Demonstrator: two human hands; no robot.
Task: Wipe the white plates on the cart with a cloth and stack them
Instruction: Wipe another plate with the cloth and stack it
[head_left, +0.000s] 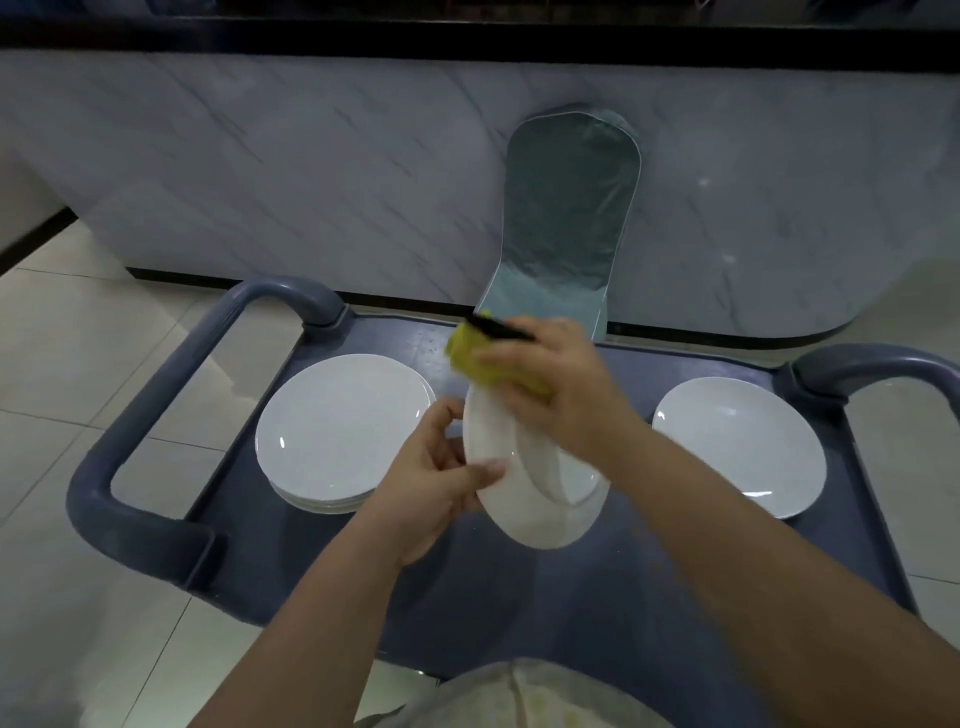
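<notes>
Left hand gripping tilted plate, right hand clutching yellow cloth, cart bearing plate stack

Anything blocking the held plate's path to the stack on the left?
Nothing visible. Only the left hand gripping the plate sits between it and the stack; the stack's top is bare.

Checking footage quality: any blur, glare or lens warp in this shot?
Head view: cloth and right hand smeared by motion; small glints on the left stack and right plate; cart handles bow from wide-angle distortion; lighting dim, bluish.
</notes>
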